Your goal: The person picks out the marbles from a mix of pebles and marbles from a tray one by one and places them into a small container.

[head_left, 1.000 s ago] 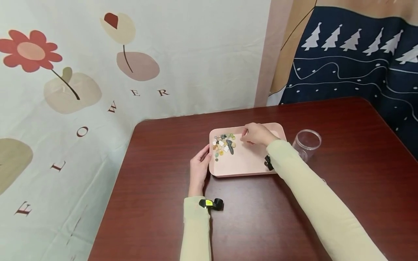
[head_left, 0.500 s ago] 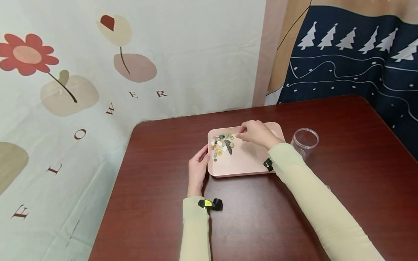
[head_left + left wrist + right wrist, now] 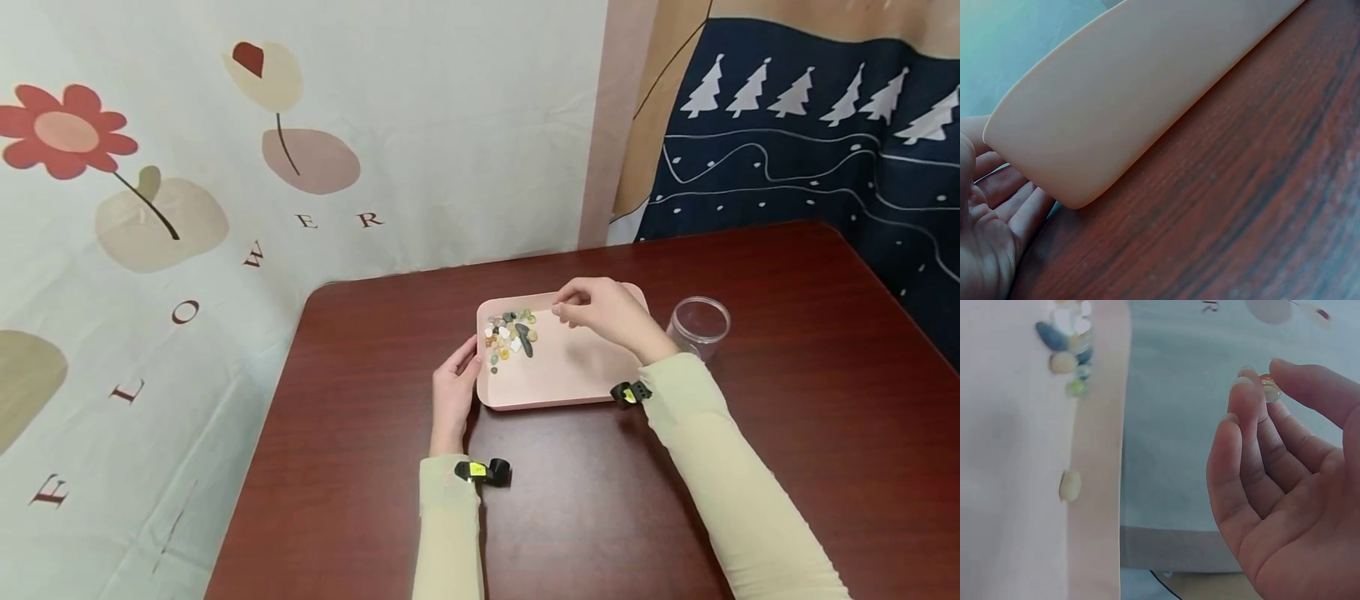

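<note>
Above the pink tray [image 3: 577, 375], my right hand [image 3: 611, 315] pinches a small, glassy, see-through pebble [image 3: 1270, 389] between thumb and fingertips. Its other fingers are loosely bent in the right wrist view. My left hand [image 3: 453, 387] touches the tray's left end, its fairly straight fingers [image 3: 1032, 212] against the outer wall. Colourful pebbles [image 3: 504, 332], with long dark ones among them, lie clustered at the tray's left side. One pale pebble [image 3: 1070, 485] lies apart by the far wall in the right wrist view; my right hand hides that spot from the head view.
A clear open jar [image 3: 699, 323] stands right of the tray, partly behind my right forearm. Both stand on a dark red-brown wooden table [image 3: 360, 467]. A printed cloth [image 3: 450, 125] hangs behind the table, and a navy tree-patterned cloth [image 3: 787, 167] hangs at the right.
My right hand first moved left towards the pebbles, then rose and drew back a little to the right, pinching a glassy pebble. My left hand has stayed at the tray's end.
</note>
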A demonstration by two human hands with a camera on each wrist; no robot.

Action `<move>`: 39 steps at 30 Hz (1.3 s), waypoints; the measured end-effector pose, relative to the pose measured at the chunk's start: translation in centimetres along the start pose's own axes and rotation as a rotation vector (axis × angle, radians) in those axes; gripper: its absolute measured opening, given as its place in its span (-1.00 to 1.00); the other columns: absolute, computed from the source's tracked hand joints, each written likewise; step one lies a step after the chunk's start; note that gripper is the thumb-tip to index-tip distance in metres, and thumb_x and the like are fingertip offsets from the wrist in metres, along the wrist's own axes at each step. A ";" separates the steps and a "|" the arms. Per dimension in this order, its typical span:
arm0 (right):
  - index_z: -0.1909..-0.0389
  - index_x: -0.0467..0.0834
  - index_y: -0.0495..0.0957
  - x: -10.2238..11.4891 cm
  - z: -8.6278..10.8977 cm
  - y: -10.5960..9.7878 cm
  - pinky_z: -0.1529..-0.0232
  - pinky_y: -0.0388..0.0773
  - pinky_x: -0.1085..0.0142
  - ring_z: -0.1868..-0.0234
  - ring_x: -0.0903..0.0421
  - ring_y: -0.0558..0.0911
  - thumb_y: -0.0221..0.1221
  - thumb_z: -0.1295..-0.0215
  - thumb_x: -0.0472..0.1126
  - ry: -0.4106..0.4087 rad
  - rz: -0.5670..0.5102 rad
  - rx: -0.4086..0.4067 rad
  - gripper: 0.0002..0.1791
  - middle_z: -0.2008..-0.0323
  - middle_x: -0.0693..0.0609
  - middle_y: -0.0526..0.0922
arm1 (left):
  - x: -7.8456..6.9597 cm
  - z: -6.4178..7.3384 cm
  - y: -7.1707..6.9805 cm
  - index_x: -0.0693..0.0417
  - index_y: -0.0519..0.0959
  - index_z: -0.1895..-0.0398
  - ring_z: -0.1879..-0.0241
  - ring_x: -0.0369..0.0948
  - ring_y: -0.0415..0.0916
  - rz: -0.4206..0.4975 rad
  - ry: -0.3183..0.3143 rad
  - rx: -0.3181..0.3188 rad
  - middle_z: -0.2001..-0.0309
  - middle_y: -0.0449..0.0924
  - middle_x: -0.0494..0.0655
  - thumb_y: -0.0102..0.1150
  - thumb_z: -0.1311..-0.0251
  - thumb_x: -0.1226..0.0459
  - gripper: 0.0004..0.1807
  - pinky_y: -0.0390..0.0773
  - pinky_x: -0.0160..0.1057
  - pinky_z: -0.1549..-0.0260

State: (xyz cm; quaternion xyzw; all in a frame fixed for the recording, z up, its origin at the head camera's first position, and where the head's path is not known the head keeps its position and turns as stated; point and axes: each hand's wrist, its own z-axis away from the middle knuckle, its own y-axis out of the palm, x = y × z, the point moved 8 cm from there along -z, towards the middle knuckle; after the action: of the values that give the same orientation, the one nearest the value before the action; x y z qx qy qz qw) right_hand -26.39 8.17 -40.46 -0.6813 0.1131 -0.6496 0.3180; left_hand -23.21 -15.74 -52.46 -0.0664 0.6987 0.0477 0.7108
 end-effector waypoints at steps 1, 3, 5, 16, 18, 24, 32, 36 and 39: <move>0.27 0.03 0.56 0.1 0.2 -0.1 0.30 0.43 0.24 0.41 0.11 0.57 0.16 -0.13 0.00 -0.003 -0.012 -0.014 -0.80 0.45 0.04 0.62 | 0.0 0.0 0.0 -0.02 0.51 -0.05 0.02 -0.27 0.45 -0.001 0.001 -0.001 -0.01 0.50 -0.12 0.11 -0.14 0.29 -0.64 0.46 -0.33 0.10; 0.29 0.05 0.57 0.1 0.7 -0.3 0.32 0.43 0.25 0.42 0.14 0.57 0.18 -0.11 0.00 -0.009 -0.024 -0.047 -0.82 0.48 0.09 0.61 | 0.0 0.0 0.0 -0.02 0.51 -0.05 0.02 -0.27 0.45 -0.004 -0.001 -0.001 -0.01 0.50 -0.12 0.11 -0.14 0.29 -0.64 0.46 -0.33 0.10; 0.31 0.07 0.58 0.3 1.2 -0.5 0.34 0.42 0.26 0.43 0.18 0.56 0.19 -0.09 0.01 -0.033 -0.012 -0.078 -0.83 0.51 0.14 0.61 | 0.0 -0.1 -0.1 -0.01 0.51 -0.05 0.02 -0.28 0.45 -0.005 -0.002 -0.004 -0.01 0.50 -0.12 0.11 -0.14 0.29 -0.64 0.46 -0.33 0.10; 0.25 -0.06 0.56 -0.3 3.4 -0.2 0.30 0.49 0.28 0.43 0.15 0.56 0.21 -0.09 -0.03 -0.051 -0.167 -0.109 -0.76 0.45 0.05 0.59 | 0.1 -0.1 -0.1 -0.05 0.51 -0.04 0.01 -0.30 0.44 -0.008 -0.003 -0.003 -0.01 0.49 -0.15 0.11 -0.14 0.28 -0.65 0.44 -0.37 0.09; 0.25 -0.08 0.55 -0.5 3.8 -0.3 0.30 0.50 0.29 0.42 0.12 0.57 0.22 -0.09 -0.02 -0.050 -0.180 -0.113 -0.74 0.45 0.04 0.59 | 0.0 -0.1 0.0 -0.02 0.51 -0.05 0.01 -0.29 0.44 0.001 -0.001 0.000 -0.01 0.50 -0.14 0.11 -0.14 0.29 -0.64 0.44 -0.36 0.08; 0.26 -0.08 0.55 -1.3 4.7 -0.4 0.32 0.50 0.26 0.40 0.09 0.58 0.20 -0.08 0.08 -0.044 -0.187 -0.123 -0.67 0.38 0.02 0.57 | -0.1 -0.1 0.1 0.03 0.51 -0.05 0.01 -0.27 0.44 0.011 0.011 -0.011 -0.01 0.51 -0.10 0.10 -0.14 0.32 -0.64 0.44 -0.34 0.07; 0.31 0.00 0.57 -2.4 5.9 -0.6 0.28 0.45 0.26 0.36 0.19 0.56 0.18 -0.04 0.18 -0.016 -0.161 -0.165 -0.65 0.28 0.10 0.50 | 0.0 0.0 0.1 0.01 0.51 -0.05 0.01 -0.26 0.45 -0.002 0.002 -0.008 -0.01 0.51 -0.09 0.10 -0.14 0.32 -0.64 0.44 -0.35 0.08; 0.31 -0.01 0.57 -2.2 6.2 -0.8 0.27 0.43 0.24 0.37 0.20 0.57 0.16 -0.06 0.18 -0.026 -0.166 -0.172 -0.64 0.32 0.09 0.53 | -0.1 0.0 0.1 -0.05 0.52 -0.04 0.03 -0.30 0.45 -0.030 -0.009 -0.017 0.01 0.51 -0.15 0.11 -0.14 0.29 -0.65 0.45 -0.37 0.09; 0.30 0.01 0.56 -2.1 6.3 -1.0 0.27 0.43 0.24 0.37 0.21 0.57 0.15 -0.06 0.20 -0.022 -0.159 -0.179 -0.64 0.35 0.10 0.54 | -0.1 0.0 0.0 -0.09 0.53 -0.02 0.03 -0.31 0.45 -0.037 -0.011 -0.026 0.01 0.51 -0.17 0.12 -0.13 0.28 -0.66 0.45 -0.36 0.10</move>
State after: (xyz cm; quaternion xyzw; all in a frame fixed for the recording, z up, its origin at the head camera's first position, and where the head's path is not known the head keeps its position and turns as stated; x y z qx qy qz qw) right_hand -20.88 11.93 -41.30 -0.7207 0.1129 -0.6527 0.2048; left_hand -23.18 -15.73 -52.33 -0.0885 0.6929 0.0439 0.7143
